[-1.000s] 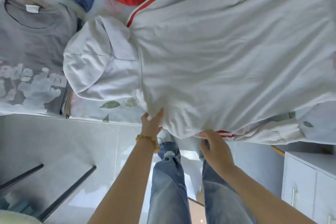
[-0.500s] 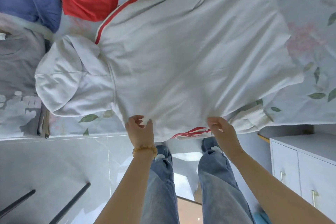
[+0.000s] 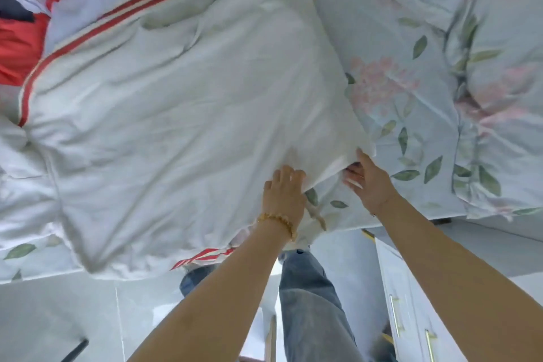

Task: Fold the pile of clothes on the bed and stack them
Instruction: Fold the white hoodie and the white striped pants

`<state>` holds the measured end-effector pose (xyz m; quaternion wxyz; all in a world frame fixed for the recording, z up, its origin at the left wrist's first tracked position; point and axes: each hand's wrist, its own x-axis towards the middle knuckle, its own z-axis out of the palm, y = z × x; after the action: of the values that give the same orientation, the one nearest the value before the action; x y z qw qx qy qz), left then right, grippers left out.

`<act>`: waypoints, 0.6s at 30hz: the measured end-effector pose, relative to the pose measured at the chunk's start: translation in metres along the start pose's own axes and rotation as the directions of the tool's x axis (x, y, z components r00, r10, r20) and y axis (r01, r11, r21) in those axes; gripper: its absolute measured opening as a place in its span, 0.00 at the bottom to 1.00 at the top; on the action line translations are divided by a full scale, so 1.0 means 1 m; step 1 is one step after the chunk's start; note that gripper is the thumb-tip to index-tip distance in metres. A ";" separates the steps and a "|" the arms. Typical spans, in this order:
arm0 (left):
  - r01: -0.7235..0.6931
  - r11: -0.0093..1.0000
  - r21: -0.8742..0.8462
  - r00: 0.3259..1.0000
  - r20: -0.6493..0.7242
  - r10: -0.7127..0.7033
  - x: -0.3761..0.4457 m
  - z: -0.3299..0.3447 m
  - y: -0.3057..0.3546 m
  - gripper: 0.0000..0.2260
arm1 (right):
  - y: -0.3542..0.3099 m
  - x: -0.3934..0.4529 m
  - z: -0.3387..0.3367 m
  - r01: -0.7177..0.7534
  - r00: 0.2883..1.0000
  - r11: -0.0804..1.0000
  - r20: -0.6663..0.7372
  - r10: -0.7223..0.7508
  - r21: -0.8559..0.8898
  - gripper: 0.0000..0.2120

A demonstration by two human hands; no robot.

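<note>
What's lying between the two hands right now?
In the head view, a raised corner of the white hoodie sits between the left hand and right hand, with the leaf-print bedsheet showing beneath it.

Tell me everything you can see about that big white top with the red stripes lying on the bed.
The white top is soft, wrinkled cloth, spread mostly flat across the flowered bedsheet. Red stripes edged in cream run along its far side, and a striped bit peeks out at the near edge, which hangs over the bed's side. The left hand rests on its hem and the right hand reaches under the lifted corner. Red clothes lie beyond it.
</note>
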<state>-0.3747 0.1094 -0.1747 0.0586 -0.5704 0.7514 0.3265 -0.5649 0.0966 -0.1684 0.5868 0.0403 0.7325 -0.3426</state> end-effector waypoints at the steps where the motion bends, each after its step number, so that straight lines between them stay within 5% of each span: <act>1: 0.025 1.000 0.005 1.000 0.006 -0.025 0.011 0.004 0.005 0.19 | -0.008 0.009 0.001 0.012 0.999 1.000 0.035 -0.011 -0.021 0.14; 6: 0.020 0.995 0.095 1.000 0.012 -0.021 0.044 0.011 0.017 0.16 | -0.026 0.039 0.001 0.176 0.983 0.984 -0.050 -0.175 0.004 0.10; 8: -0.073 0.997 0.017 0.994 0.081 0.072 0.043 0.009 0.023 0.09 | -0.023 0.036 -0.015 0.258 0.966 0.966 -0.026 -0.258 0.003 0.04; 12: -0.312 0.948 -0.067 0.934 0.162 0.319 0.025 0.019 0.033 0.05 | -0.005 0.027 -0.065 0.288 0.955 0.954 -0.044 -0.292 -0.080 0.06; 18: -0.167 0.978 -0.123 0.948 0.252 0.193 0.022 0.038 0.026 0.08 | 0.006 0.047 -0.078 0.284 0.947 0.912 -0.064 -0.316 -0.297 0.10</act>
<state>-0.4167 0.1158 -0.2029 0.0989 -0.4535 0.7687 0.4402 -0.6412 0.1280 -0.2069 0.4855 -0.1385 0.8028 -0.3173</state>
